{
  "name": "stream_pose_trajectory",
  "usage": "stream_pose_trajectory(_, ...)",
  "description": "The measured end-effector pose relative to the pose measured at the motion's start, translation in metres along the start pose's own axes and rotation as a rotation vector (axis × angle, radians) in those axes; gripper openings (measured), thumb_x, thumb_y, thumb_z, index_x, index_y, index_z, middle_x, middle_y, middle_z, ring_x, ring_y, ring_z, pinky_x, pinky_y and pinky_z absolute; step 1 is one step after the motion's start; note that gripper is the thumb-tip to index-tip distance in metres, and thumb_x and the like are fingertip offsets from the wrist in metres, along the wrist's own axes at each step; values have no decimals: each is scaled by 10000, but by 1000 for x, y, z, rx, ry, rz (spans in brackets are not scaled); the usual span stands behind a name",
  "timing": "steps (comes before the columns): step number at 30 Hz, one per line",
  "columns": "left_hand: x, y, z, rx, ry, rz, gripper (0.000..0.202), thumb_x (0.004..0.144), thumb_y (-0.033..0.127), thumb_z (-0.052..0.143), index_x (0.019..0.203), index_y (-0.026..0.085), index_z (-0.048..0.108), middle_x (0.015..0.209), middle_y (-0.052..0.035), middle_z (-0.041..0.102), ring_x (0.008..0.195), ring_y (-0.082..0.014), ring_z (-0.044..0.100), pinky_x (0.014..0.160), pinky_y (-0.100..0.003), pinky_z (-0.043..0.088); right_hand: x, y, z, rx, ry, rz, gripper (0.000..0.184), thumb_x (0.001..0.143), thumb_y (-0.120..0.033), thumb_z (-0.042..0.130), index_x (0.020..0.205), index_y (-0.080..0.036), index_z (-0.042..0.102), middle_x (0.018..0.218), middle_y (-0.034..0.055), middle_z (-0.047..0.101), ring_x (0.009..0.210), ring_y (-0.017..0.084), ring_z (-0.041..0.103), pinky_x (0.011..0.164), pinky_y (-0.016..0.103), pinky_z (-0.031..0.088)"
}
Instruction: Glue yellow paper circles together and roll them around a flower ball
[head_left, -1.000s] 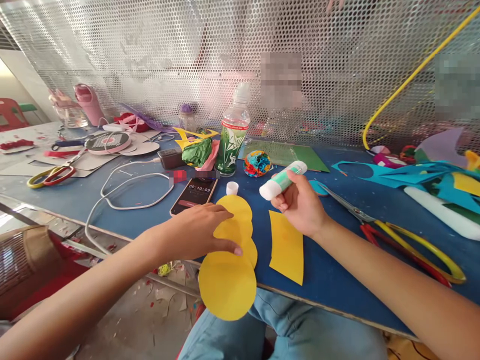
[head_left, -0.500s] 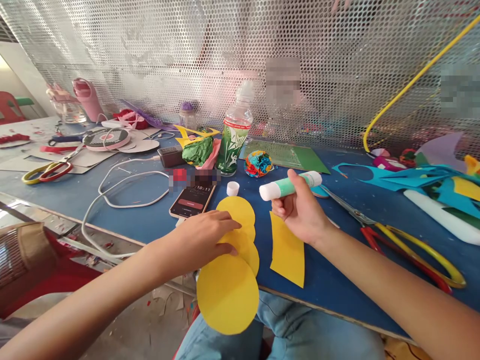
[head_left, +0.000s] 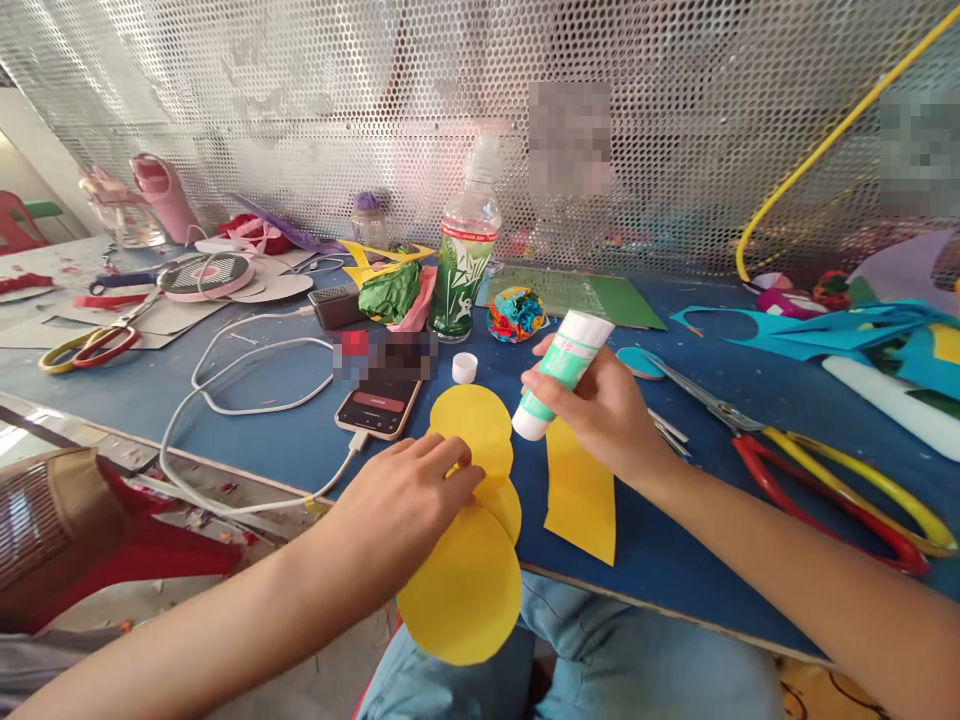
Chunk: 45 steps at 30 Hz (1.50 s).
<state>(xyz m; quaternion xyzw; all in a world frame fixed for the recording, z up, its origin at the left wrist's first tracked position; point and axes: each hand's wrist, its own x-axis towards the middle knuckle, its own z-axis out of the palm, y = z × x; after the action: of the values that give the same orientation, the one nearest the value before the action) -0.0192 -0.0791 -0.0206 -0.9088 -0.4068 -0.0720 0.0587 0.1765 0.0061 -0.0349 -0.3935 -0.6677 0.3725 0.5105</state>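
Note:
My right hand (head_left: 600,405) is wrapped around a white and green glue stick (head_left: 564,372), tilted above the table with its lower left end near the paper. My left hand (head_left: 420,485) is closed, thumb and fingers pinched together over a chain of overlapping yellow paper circles (head_left: 459,600). The lowest circle sticks out past the table edge above my lap. My fingers hide part of the middle circles. A small white cap (head_left: 464,367) stands just beyond the top circle. To the right of the circles lies a yellow paper strip (head_left: 581,500), partly under my right hand.
Scissors (head_left: 832,490) with red and yellow handles lie at the right, by blue paper scraps (head_left: 802,335). A phone (head_left: 379,405) with a white cable (head_left: 176,440) sits at the left. Behind stand a green-labelled bottle (head_left: 463,255), a colourful paper ball (head_left: 517,314) and a perforated metal panel (head_left: 315,90).
My right hand has turned the glue stick from nearly level to a steep tilt and lowered its left end. My left thumb and fingers have drawn together over the circles.

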Motion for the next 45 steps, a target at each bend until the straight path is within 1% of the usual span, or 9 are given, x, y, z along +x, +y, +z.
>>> stream_pose_trajectory(4, -7, 7, 4, 49, 36, 33, 211, 878, 138, 442, 1033, 154, 584, 923, -72, 602, 777, -198, 590, 609, -337, 518, 3, -11, 6, -95, -238, -73, 263, 683, -376, 686, 822, -220, 526, 749, 8, 615, 624, 154, 565, 523, 265, 447)
stream_pose_trajectory(8, -11, 9, 8, 68, 34, 56, 185, 867, 119, 453, 988, 133, 593, 896, -66, 617, 773, -201, 592, 621, -343, 529, 10, -20, 19, -97, -494, -126, 230, 714, -355, 661, 826, -199, 535, 796, 6, 626, 675, 134, 566, 584, 248, 449)
stream_pose_trajectory(12, -16, 12, 9, 89, 52, 68, 171, 839, 86, 490, 975, 107, 590, 926, -76, 638, 824, -213, 598, 657, -337, 534, 12, -19, 30, -116, -624, -145, 230, 754, -375, 618, 860, -197, 517, 795, 3, 617, 725, 138, 560, 640, 257, 441)
stream_pose_trajectory(16, -20, 15, 8, 82, 99, 73, 191, 859, 99, 462, 1009, 88, 581, 979, -90, 652, 871, -220, 602, 664, -332, 539, 12, -13, 32, -135, -716, -177, 227, 761, -370, 615, 863, -199, 507, 803, 7, 614, 769, 155, 562, 680, 270, 428)
stream_pose_trajectory(22, -22, 18, 10, 45, 154, 66, 218, 890, 102, 390, 988, 73, 582, 945, -104, 660, 877, -226, 615, 650, -341, 549, 13, -13, 34, -171, -782, -233, 242, 787, -389, 582, 924, -207, 498, 819, 11, 599, 758, 151, 547, 670, 267, 407)
stream_pose_trajectory(26, -22, 19, 12, 37, 186, 57, 205, 877, 95, 406, 962, 65, 590, 918, -109, 661, 869, -238, 622, 633, -347, 557, 13, -17, 38, -195, -833, -287, 233, 793, -402, 568, 893, -201, 506, 829, 16, 588, 746, 145, 536, 662, 264, 403)
stream_pose_trajectory(34, -26, 22, 17, 57, 264, 66, 258, 894, 81, 351, 935, 57, 605, 877, -101, 668, 829, -213, 633, 652, -328, 561, 1, -17, 41, -67, -736, -169, 207, 791, -365, 585, 855, -195, 486, 775, 2, 568, 705, 126, 536, 600, 235, 411)
stream_pose_trajectory(39, -28, 30, 21, 111, 219, 50, 178, 864, 133, 453, 913, 71, 612, 910, -99, 643, 851, -230, 620, 721, -349, 546, -2, -20, 43, -133, -759, -135, 278, 781, -415, 579, 921, -194, 485, 826, 13, 598, 699, 133, 554, 620, 255, 421)
stream_pose_trajectory(45, -30, 41, 17, 104, 191, -34, 320, 900, 277, 393, 975, 52, 608, 920, -116, 628, 862, -236, 600, 758, -347, 520, -3, -21, 48, -256, -764, -177, 256, 780, -429, 572, 885, -205, 507, 795, -4, 604, 689, 132, 545, 618, 257, 402)
